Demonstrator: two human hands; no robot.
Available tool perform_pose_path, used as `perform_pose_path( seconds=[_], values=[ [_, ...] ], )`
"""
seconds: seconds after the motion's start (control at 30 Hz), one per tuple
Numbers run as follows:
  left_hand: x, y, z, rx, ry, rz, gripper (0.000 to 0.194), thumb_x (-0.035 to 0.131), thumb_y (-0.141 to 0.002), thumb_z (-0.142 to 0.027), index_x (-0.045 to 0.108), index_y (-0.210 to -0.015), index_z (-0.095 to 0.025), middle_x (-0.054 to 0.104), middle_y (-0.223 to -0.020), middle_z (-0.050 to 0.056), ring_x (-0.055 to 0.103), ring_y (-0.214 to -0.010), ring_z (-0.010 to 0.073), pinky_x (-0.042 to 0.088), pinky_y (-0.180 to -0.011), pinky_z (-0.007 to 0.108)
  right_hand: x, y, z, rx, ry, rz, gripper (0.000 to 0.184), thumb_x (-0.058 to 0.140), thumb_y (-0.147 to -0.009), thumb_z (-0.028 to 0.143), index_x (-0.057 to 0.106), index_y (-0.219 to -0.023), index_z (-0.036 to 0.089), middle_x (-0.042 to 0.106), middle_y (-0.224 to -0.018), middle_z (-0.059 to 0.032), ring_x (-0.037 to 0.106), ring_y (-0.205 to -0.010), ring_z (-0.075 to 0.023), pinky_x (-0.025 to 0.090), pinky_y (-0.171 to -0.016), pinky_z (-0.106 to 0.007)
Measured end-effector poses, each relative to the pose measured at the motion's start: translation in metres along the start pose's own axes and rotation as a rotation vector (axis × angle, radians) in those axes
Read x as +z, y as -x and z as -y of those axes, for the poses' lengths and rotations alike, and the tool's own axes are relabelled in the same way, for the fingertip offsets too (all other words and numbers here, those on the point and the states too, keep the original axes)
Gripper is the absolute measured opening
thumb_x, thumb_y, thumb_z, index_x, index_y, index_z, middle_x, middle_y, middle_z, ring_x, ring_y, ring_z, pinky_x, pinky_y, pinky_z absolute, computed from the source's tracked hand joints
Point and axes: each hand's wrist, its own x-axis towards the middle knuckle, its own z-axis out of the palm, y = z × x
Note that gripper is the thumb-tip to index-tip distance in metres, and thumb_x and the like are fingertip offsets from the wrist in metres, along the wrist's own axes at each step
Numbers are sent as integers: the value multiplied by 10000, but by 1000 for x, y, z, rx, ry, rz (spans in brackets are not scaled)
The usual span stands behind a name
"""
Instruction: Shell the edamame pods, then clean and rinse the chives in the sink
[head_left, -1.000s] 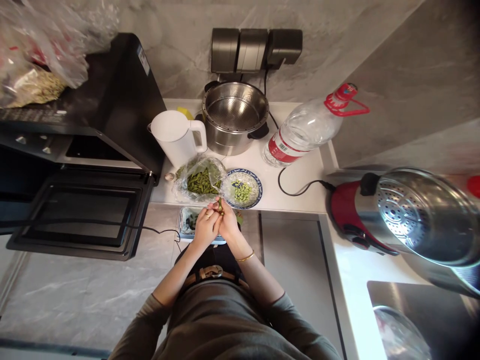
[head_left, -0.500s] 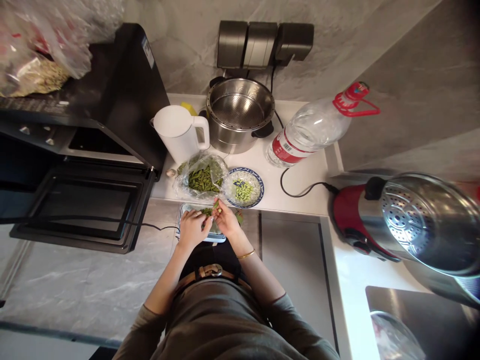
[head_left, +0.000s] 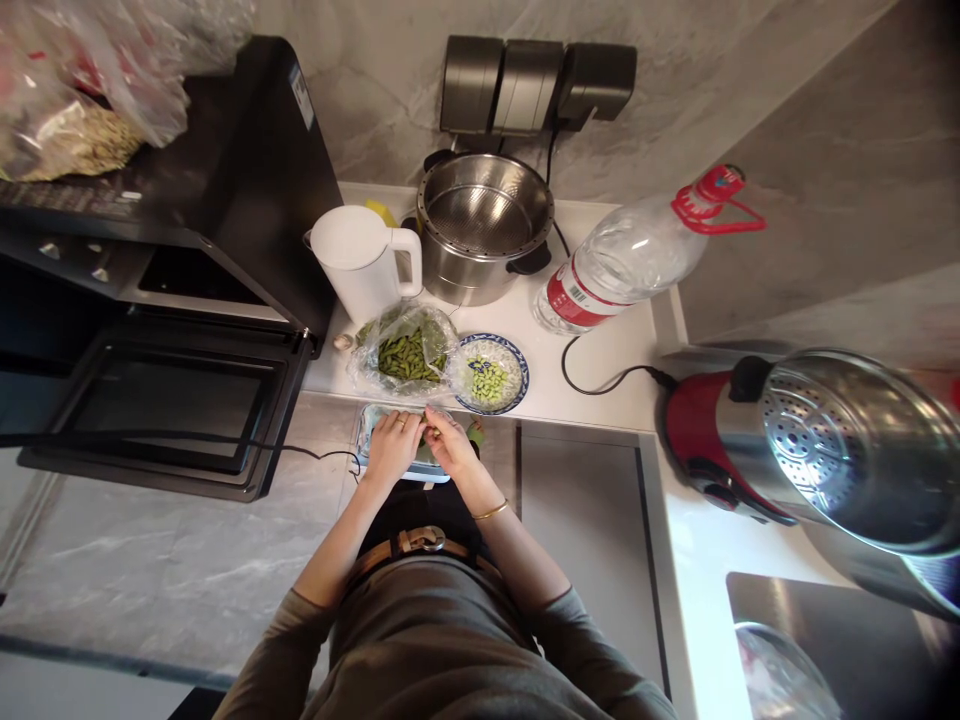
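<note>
Both hands meet in front of the counter edge, closed in pinches around a small green edamame pod (head_left: 428,424), mostly hidden by fingers. My left hand (head_left: 394,442) has a ring on it; my right hand (head_left: 452,445) wears a gold bangle at the wrist. Beneath them is a pale blue-rimmed bin (head_left: 365,428), its contents largely covered. Just beyond lies an open clear plastic bag (head_left: 363,372) full of edamame pods (head_left: 409,356). To its right, shelled beans (head_left: 487,380) sit on a blue-and-white patterned plate (head_left: 519,372).
Behind the bag stand a white jug (head_left: 352,255) and a steel pot (head_left: 469,275). A large water bottle (head_left: 630,255) and a red-based steamer (head_left: 697,425) are on the right. At left, an oven door (head_left: 172,415) hangs open, with a black cable (head_left: 296,449) across it.
My hands have come together, and my left fingers now close at the pod that my right hand held up. The view has shifted slightly.
</note>
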Motion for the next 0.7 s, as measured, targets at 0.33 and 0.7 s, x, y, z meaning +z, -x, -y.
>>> perform_pose_path(
  seconds=[0.33,0.7],
  values=[
    [1,-2,7,9,219,-133,337,377,-949,-282,522,-652,-219,520,-632,48,524,-681,197,401,-672,320,6,8,8,86,-4,64,209,856,-558,121,651,-559,164,591,-522,62,478,-472,-29,372,-427,-131],
    [8,-3,-16,-390,641,-123,416,347,-956,-497,420,-652,-223,436,-561,-12,461,-554,139,378,-577,275,0,5,13,-91,209,173,188,866,-585,274,724,-649,169,642,-573,33,480,-497,-50,392,-493,-181]
  ],
)
